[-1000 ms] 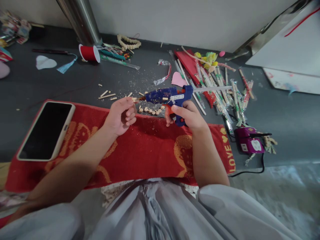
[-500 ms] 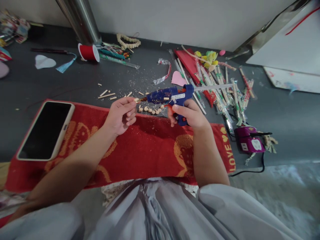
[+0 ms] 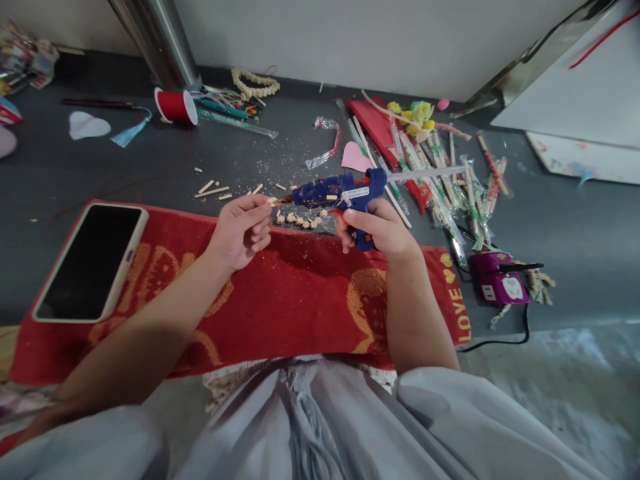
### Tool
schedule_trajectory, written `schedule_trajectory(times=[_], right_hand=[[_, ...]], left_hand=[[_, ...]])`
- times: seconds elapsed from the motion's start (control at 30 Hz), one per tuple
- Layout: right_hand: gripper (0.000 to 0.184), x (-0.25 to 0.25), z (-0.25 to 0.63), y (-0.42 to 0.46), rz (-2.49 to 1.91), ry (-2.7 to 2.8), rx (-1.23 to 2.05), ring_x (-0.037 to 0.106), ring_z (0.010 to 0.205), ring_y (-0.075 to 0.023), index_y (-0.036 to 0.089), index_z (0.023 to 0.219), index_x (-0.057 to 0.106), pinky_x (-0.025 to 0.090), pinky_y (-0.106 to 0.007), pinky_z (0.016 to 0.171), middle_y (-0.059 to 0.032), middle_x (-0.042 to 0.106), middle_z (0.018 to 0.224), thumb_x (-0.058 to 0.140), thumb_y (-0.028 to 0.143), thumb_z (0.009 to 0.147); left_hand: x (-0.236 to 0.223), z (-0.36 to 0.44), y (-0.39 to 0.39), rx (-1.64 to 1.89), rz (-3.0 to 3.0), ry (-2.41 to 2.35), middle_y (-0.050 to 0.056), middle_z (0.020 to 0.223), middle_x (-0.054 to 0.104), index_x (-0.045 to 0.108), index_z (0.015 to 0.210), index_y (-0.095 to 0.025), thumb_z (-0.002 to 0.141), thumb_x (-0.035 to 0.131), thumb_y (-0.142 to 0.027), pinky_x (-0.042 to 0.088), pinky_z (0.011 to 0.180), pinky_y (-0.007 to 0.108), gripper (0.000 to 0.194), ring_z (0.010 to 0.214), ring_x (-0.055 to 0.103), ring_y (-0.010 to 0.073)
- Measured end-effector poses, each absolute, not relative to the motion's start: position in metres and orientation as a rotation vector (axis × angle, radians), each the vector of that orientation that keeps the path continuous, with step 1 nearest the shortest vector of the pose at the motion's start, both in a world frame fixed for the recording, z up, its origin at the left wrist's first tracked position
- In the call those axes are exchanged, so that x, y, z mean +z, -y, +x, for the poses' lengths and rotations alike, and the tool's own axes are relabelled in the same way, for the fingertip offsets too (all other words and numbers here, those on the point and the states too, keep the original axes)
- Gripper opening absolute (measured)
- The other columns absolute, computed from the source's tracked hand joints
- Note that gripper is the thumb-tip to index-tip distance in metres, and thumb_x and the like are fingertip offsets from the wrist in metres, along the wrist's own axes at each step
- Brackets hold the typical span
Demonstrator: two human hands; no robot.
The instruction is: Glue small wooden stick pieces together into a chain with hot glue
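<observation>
My right hand (image 3: 375, 230) is wrapped round the handle of a blue glue gun (image 3: 325, 191), fingers at its orange trigger. A clear glue stick (image 3: 425, 173) sticks out of the gun's back. Between thumb and forefinger, my left hand (image 3: 243, 230) pinches a small pale wooden piece (image 3: 271, 200). The gun's nozzle (image 3: 285, 199) points left and is at this piece; whether they touch I cannot tell. Just below the gun lies a row of small wooden clusters (image 3: 303, 220). Short cut wooden sticks (image 3: 213, 192) and crumbs are scattered beyond my left hand.
A red towel (image 3: 300, 293) covers the table's front edge, with a phone (image 3: 90, 260) on its left. Wrapped wooden sticks (image 3: 440, 187) lie heaped at right, near a purple box (image 3: 499, 279) with a black cord. A red thread spool (image 3: 175, 107) lies by the metal post (image 3: 155, 40).
</observation>
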State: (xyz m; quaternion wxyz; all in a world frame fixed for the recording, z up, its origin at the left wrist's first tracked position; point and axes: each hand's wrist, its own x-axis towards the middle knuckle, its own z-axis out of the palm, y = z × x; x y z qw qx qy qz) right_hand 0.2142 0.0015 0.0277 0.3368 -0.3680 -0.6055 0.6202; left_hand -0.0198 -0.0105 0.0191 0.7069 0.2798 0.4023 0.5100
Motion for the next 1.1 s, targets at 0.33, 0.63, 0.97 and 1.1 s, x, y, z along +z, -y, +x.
schedule_trajectory(times=[0.33,0.63,0.97,1.1], right_hand=[[0.044,0.0292,0.2148,-0.002,-0.925,1.576,1.623,0.054,0.045,-0.0075,0.016,0.059,0.06,0.053,-0.02,0.047,0.0017,0.058,0.05,0.069,0.052,0.082],[0.042,0.029,0.2145,-0.0016,-0.893,1.534,1.633,0.054,0.043,-0.0074,0.015,0.062,0.062,0.051,-0.019,0.044,0.002,0.058,0.049,0.071,0.053,0.079],[0.044,0.028,0.2146,-0.0017,-0.934,1.561,1.635,0.052,0.044,-0.0071,0.016,0.064,0.061,0.052,-0.02,0.045,0.0019,0.058,0.051,0.07,0.056,0.079],[0.042,0.0277,0.2148,-0.0018,-0.926,1.553,1.633,0.053,0.044,-0.0075,0.015,0.065,0.062,0.053,-0.021,0.045,0.0014,0.058,0.051,0.071,0.054,0.08]], left_hand=[[0.0207,-0.0189,0.0108,1.13,0.602,-0.948,-0.007,0.042,0.037,0.059,0.066,-0.016,0.077,0.066,-0.009,0.023,0.032,0.013,0.015,0.034,0.029,0.0028],[0.021,-0.018,0.0112,1.131,0.606,-0.941,-0.007,0.04,0.037,0.059,0.066,-0.016,0.077,0.064,-0.008,0.021,0.032,0.013,0.015,0.034,0.028,0.0031],[0.02,-0.0175,0.0106,1.138,0.616,-0.931,-0.007,0.04,0.038,0.059,0.066,-0.017,0.076,0.06,-0.006,0.02,0.031,0.014,0.014,0.034,0.028,0.0037],[0.0206,-0.0175,0.0106,1.134,0.613,-0.946,-0.007,0.04,0.037,0.058,0.065,-0.017,0.076,0.06,-0.007,0.021,0.032,0.013,0.015,0.034,0.028,0.0035]])
